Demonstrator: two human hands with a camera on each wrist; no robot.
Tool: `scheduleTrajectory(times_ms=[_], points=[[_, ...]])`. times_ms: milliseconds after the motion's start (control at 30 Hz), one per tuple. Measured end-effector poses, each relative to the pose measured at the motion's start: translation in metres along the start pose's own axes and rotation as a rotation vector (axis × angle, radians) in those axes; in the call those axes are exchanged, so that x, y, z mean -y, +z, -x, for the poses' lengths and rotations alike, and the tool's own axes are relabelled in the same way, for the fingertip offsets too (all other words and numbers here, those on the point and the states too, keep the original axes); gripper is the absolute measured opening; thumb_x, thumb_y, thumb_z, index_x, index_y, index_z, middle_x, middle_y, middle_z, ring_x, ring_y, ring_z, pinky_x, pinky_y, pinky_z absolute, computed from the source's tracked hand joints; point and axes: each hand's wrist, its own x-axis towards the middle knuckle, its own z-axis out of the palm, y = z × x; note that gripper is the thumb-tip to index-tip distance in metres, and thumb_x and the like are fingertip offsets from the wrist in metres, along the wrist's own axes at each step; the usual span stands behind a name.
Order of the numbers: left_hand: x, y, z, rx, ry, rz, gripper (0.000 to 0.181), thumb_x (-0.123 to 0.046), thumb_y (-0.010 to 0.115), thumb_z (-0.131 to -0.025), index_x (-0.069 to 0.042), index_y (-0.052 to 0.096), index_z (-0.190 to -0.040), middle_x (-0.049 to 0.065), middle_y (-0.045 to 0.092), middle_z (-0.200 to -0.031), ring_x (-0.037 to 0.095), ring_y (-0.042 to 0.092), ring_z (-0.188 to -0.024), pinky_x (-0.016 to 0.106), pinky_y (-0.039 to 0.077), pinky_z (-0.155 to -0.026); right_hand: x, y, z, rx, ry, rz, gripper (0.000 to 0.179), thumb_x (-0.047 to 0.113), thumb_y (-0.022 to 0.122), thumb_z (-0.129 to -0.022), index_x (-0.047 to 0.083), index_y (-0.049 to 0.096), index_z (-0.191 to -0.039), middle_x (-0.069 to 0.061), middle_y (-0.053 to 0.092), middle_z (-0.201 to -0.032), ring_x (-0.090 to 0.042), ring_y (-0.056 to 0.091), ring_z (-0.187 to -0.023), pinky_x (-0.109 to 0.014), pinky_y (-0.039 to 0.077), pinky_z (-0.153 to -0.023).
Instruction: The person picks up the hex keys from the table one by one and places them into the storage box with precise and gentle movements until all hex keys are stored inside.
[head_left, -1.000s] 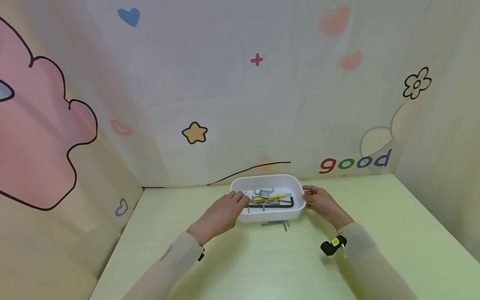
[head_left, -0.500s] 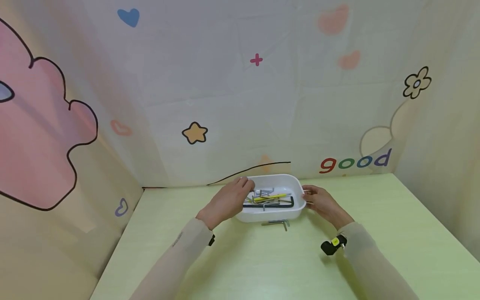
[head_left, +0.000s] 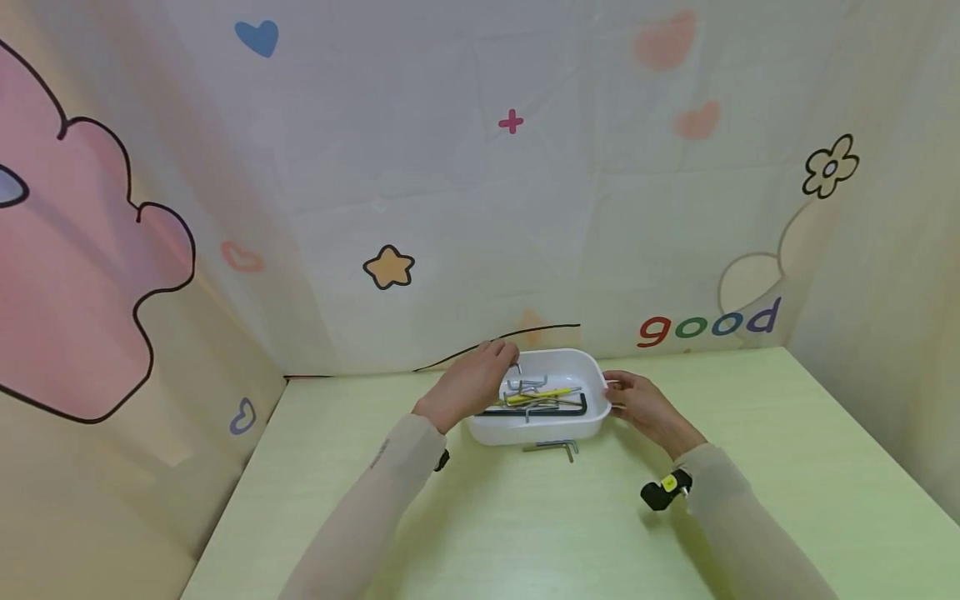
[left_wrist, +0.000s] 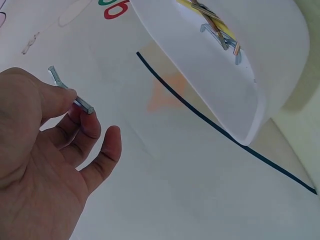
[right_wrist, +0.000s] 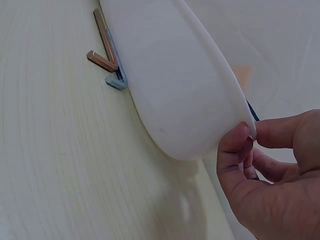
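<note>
My left hand (head_left: 471, 385) is over the left end of a white plastic tray (head_left: 540, 431). Between thumb and fingertips it pinches a small silver hex key (left_wrist: 85, 104), seen in the left wrist view apart from the tray. At the tray's right end, my right hand (head_left: 647, 408) grips the rim with thumb and curled fingers. Inside lie several silver hex keys, a large black hex key (head_left: 584, 404) and a slim yellow tool with a metal tip (head_left: 546, 395). The left hand hides the tray's left end in the head view.
On the pale green table (head_left: 555, 533), a bronze-coloured hex key (right_wrist: 102, 61) and a bluish one (right_wrist: 116, 82) lie against the tray's front. A printed cloth (head_left: 450, 167) stands behind the tray. A black device (head_left: 663, 492) is strapped at the right wrist.
My left hand has risen from inside the tray and moved right and back, with the small hex key in its fingers. The right hand and tray stay put.
</note>
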Motion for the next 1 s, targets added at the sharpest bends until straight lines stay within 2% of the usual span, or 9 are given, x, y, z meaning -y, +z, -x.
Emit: scheduleTrajectory(times_ms=[200, 467, 633, 733, 1000], points=[[0.004, 0.004, -0.013, 0.067, -0.054, 0.042, 0.03, 0.0, 0.055, -0.095, -0.013, 0.05, -0.122, 0.0, 0.057, -0.115, 0.014, 0.054, -0.103, 0.025, 0.053, -0.095, 0.0, 0.0, 0.001, 0.006, -0.007, 0.003, 0.049, 0.002, 0.047, -0.1, -0.004, 0.034, -0.147, -0.015, 0.048, -0.121, -0.023, 0.051, -0.107, -0.022, 0.057, -0.085], [0.007, 0.009, -0.031, 0.143, -0.111, 0.106, 0.031, -0.005, 0.049, -0.1, -0.013, 0.048, -0.13, 0.001, 0.055, -0.121, 0.015, 0.053, -0.104, 0.028, 0.054, -0.093, 0.002, 0.002, 0.002, 0.001, -0.001, 0.0, 0.05, 0.002, 0.047, -0.1, -0.005, 0.034, -0.147, -0.013, 0.048, -0.119, -0.022, 0.051, -0.105, -0.021, 0.057, -0.084], [0.007, 0.01, -0.041, 0.193, -0.159, 0.14, 0.028, -0.008, 0.05, -0.1, -0.015, 0.048, -0.127, 0.001, 0.057, -0.12, 0.016, 0.055, -0.104, 0.029, 0.055, -0.09, 0.003, 0.001, 0.003, 0.001, 0.007, 0.004, 0.05, 0.002, 0.046, -0.1, -0.005, 0.033, -0.148, -0.016, 0.047, -0.124, -0.025, 0.05, -0.109, -0.022, 0.057, -0.085], [0.011, 0.016, -0.048, 0.216, -0.179, 0.141, 0.027, -0.009, 0.05, -0.101, -0.014, 0.049, -0.127, 0.002, 0.058, -0.119, 0.016, 0.057, -0.104, 0.03, 0.056, -0.088, 0.002, 0.001, 0.003, -0.001, 0.002, 0.002, 0.05, 0.002, 0.046, -0.1, -0.005, 0.033, -0.147, -0.016, 0.047, -0.123, -0.024, 0.05, -0.108, -0.021, 0.057, -0.084], [0.018, 0.03, -0.057, 0.285, -0.216, 0.161, 0.027, -0.01, 0.051, -0.101, -0.013, 0.052, -0.128, 0.003, 0.061, -0.122, 0.018, 0.06, -0.111, 0.032, 0.056, -0.094, 0.001, 0.0, 0.001, 0.001, -0.005, 0.002, 0.049, 0.002, 0.047, -0.1, -0.004, 0.034, -0.147, -0.012, 0.048, -0.118, -0.021, 0.051, -0.104, -0.021, 0.057, -0.083]])
